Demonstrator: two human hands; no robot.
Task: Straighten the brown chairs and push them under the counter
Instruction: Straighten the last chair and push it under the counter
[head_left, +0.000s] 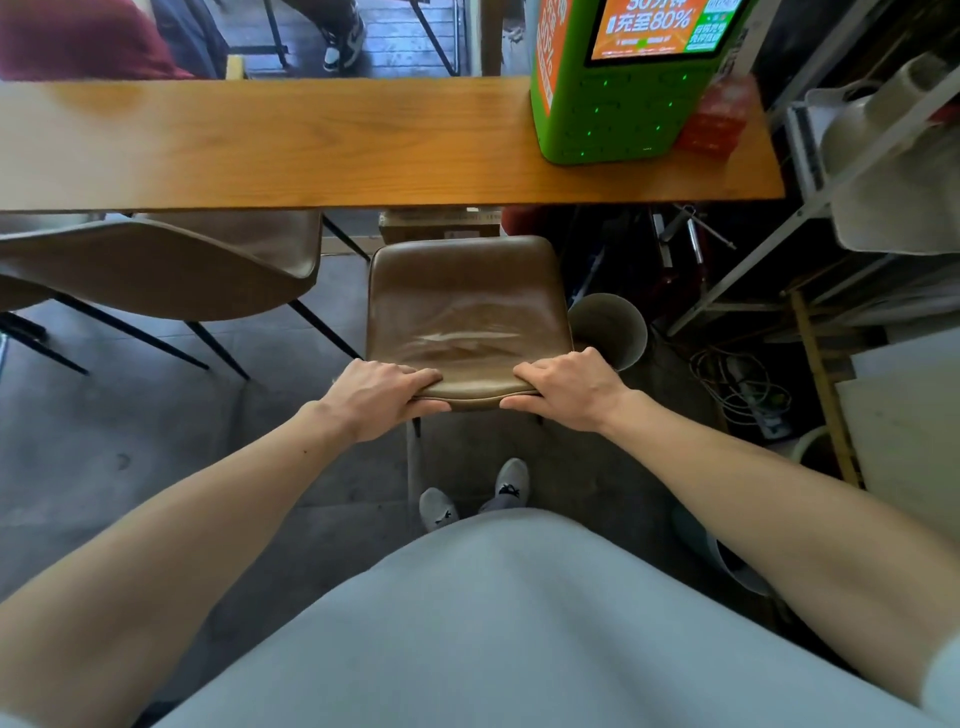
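A brown leather chair (465, 306) stands in front of me, facing the wooden counter (311, 145). Its seat front reaches just under the counter's near edge. My left hand (382, 392) grips the left end of the chair's backrest top. My right hand (569, 389) grips the right end of the same backrest. A second brown chair (171, 270) stands to the left, its shell partly under the counter, on thin black legs.
A green charging kiosk (618, 88) and a red box (714, 122) stand on the counter's right end. A grey bin (610, 327) sits right of the chair. Metal shelving (831, 208), cables (743, 384) and boards crowd the right side. A person in dark red sits beyond the counter.
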